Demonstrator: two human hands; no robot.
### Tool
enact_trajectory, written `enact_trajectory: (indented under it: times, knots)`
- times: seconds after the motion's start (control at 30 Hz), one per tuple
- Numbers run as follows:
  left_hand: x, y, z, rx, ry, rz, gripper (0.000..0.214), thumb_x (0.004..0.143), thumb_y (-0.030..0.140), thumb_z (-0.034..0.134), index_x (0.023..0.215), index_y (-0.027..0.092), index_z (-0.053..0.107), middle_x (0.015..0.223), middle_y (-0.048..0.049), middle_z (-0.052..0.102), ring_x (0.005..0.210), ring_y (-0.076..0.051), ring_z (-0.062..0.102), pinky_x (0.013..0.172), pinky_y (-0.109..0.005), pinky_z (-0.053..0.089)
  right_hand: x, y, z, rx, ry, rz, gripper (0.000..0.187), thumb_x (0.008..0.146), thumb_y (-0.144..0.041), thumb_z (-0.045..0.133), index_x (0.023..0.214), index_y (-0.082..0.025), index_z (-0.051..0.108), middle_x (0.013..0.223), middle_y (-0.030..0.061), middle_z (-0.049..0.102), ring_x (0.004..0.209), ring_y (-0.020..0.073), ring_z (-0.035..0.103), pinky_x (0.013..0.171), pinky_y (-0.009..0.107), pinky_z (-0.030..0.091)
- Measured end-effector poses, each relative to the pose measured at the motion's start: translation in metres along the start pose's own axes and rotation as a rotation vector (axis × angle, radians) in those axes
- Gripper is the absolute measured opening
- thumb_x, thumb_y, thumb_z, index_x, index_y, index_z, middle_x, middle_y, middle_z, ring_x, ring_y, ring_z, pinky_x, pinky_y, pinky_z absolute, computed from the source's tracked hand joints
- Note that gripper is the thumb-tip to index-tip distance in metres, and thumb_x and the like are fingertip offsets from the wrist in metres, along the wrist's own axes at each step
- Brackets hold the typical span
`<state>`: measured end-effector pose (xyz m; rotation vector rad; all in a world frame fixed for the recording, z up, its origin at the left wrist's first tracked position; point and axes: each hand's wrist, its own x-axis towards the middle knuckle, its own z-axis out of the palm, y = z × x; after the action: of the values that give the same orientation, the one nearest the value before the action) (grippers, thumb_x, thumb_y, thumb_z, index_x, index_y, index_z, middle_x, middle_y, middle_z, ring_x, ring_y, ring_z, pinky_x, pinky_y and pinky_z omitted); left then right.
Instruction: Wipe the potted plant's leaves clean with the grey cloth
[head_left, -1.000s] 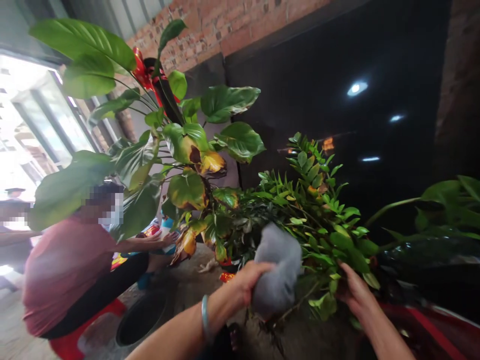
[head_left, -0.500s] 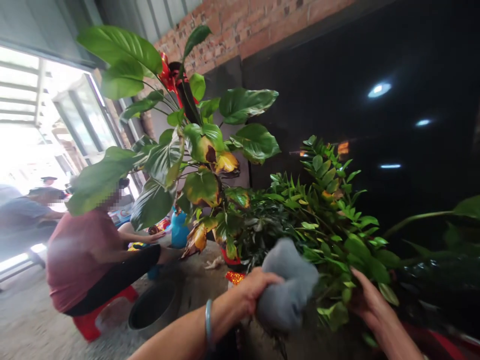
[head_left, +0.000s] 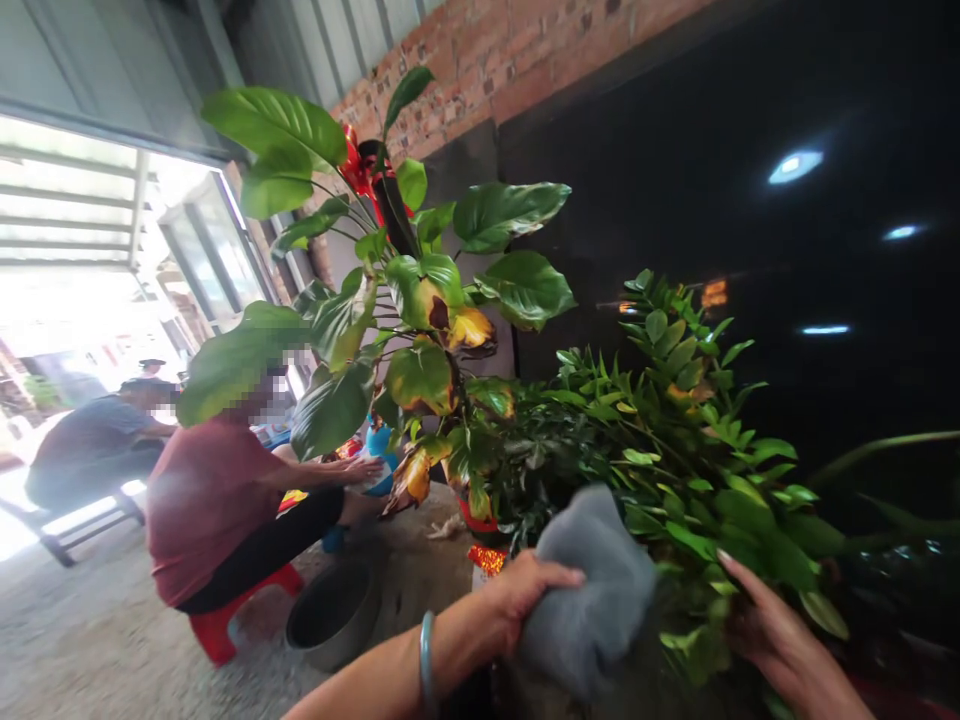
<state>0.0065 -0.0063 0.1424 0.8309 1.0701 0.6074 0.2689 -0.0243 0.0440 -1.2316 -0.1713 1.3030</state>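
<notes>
While the grey cloth (head_left: 592,590) sits clenched in our left hand (head_left: 525,600), it rests against the lower front leaves of the small-leaved plant (head_left: 675,420). Our right hand (head_left: 772,635) lies released, fingers straight, touching leaves at that plant's right side. Left of the plant stands a large-leaved plant (head_left: 420,300); farther left, a person in red (head_left: 202,500) squats by a grey basin (head_left: 330,615).

Left hand (head_left: 517,600), grey cloth (head_left: 592,590), right hand (head_left: 780,640) lower against plant (head_left: 675,420).

I'm looking at a semi-open porch or plant shopfront: red brick wall (head_left: 525,50), rough concrete floor (head_left: 90,640), glossy green potted plants (head_left: 675,420), low red plastic stool (head_left: 217,632), grey metal basin (head_left: 334,615).
</notes>
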Motion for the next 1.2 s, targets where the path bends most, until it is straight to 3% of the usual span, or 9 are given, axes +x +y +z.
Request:
enact_trajectory:
  times: [0.13, 0.3, 0.43, 0.57, 0.67, 0.8, 0.9, 1.03, 1.2]
  knots:
    - [-0.024, 0.018, 0.003, -0.006, -0.133, 0.196, 0.033, 0.051, 0.017, 0.073, 0.084, 0.014, 0.074, 0.078, -0.0057, 0.073, 0.072, -0.021, 0.063, 0.071, -0.032, 0.048, -0.015, -0.011, 0.005, 0.058, 0.013, 0.050, 0.044, 0.040, -0.022, 0.080, 0.080, -0.021, 0.060, 0.053, -0.0006, 0.066, 0.046, 0.0224, 0.063, 0.039, 0.029, 0.045]
    - [-0.006, 0.083, 0.000, -0.176, 0.024, 0.357, 0.020, 0.056, 0.018, 0.073, 0.075, 0.013, 0.069, 0.062, -0.0002, 0.066, 0.057, -0.014, 0.055, 0.066, -0.028, 0.047, -0.033, -0.013, 0.021, 0.141, 0.099, -0.034, 0.044, 0.038, -0.019, 0.077, 0.077, -0.022, 0.057, 0.047, -0.0051, 0.064, 0.035, 0.0167, 0.056, 0.030, 0.024, 0.037]
    - [0.008, 0.036, -0.008, -0.086, 0.081, 0.184, 0.012, 0.053, 0.011, 0.068, 0.064, 0.014, 0.067, 0.053, -0.0009, 0.061, 0.053, -0.016, 0.054, 0.063, -0.031, 0.044, -0.042, -0.016, 0.029, 0.199, 0.088, -0.038, 0.040, 0.041, -0.015, 0.074, 0.076, -0.021, 0.057, 0.049, -0.0056, 0.065, 0.033, 0.0139, 0.053, 0.030, 0.023, 0.039]
    - [-0.016, -0.007, -0.011, 0.071, -0.067, 0.059, 0.025, 0.046, 0.015, 0.074, 0.071, 0.013, 0.072, 0.064, -0.0033, 0.069, 0.064, -0.020, 0.061, 0.067, -0.032, 0.046, -0.044, -0.018, 0.028, 0.197, 0.107, -0.053, 0.039, 0.041, -0.014, 0.074, 0.076, -0.021, 0.058, 0.052, -0.0049, 0.067, 0.031, 0.0129, 0.051, 0.029, 0.024, 0.039]
    - [-0.035, 0.029, -0.008, 0.018, -0.072, 0.253, 0.038, 0.046, 0.024, 0.081, 0.081, 0.013, 0.074, 0.074, -0.0034, 0.073, 0.066, -0.018, 0.062, 0.068, -0.030, 0.049, -0.039, -0.017, 0.025, 0.190, 0.112, -0.040, 0.039, 0.041, -0.014, 0.075, 0.075, -0.021, 0.058, 0.049, -0.0046, 0.065, 0.032, 0.0136, 0.051, 0.029, 0.023, 0.037]
    - [-0.022, 0.081, -0.007, -0.127, 0.140, 0.480, 0.033, 0.053, 0.024, 0.082, 0.082, 0.012, 0.073, 0.077, -0.0052, 0.074, 0.064, -0.016, 0.062, 0.066, -0.028, 0.050, -0.030, -0.011, 0.024, 0.187, 0.128, -0.063, 0.037, 0.042, -0.018, 0.076, 0.074, -0.022, 0.057, 0.046, -0.0063, 0.062, 0.032, 0.0127, 0.050, 0.030, 0.021, 0.035]
    - [-0.004, 0.056, -0.010, -0.126, 0.208, 0.308, 0.020, 0.056, 0.019, 0.078, 0.074, 0.013, 0.072, 0.066, -0.0039, 0.071, 0.057, -0.016, 0.060, 0.061, -0.029, 0.050, -0.026, -0.007, 0.024, 0.192, 0.083, -0.104, 0.037, 0.044, -0.020, 0.076, 0.076, -0.022, 0.059, 0.049, -0.0059, 0.062, 0.035, 0.0127, 0.052, 0.032, 0.022, 0.036]
    - [-0.013, 0.001, -0.018, 0.044, -0.025, 0.072, 0.025, 0.054, 0.020, 0.080, 0.078, 0.015, 0.076, 0.071, -0.0049, 0.074, 0.066, -0.020, 0.065, 0.067, -0.030, 0.052, -0.024, -0.006, 0.020, 0.164, 0.060, -0.131, 0.039, 0.045, -0.022, 0.078, 0.079, -0.022, 0.060, 0.050, -0.0055, 0.061, 0.039, 0.0155, 0.056, 0.033, 0.024, 0.037]
    - [-0.033, 0.055, -0.018, -0.093, -0.014, 0.359, 0.028, 0.058, 0.023, 0.082, 0.084, 0.013, 0.073, 0.072, -0.0043, 0.074, 0.063, -0.017, 0.065, 0.065, -0.026, 0.053, -0.020, -0.008, 0.015, 0.151, 0.095, -0.058, 0.041, 0.043, -0.021, 0.077, 0.078, -0.023, 0.058, 0.048, -0.0049, 0.063, 0.034, 0.0165, 0.054, 0.032, 0.026, 0.039]
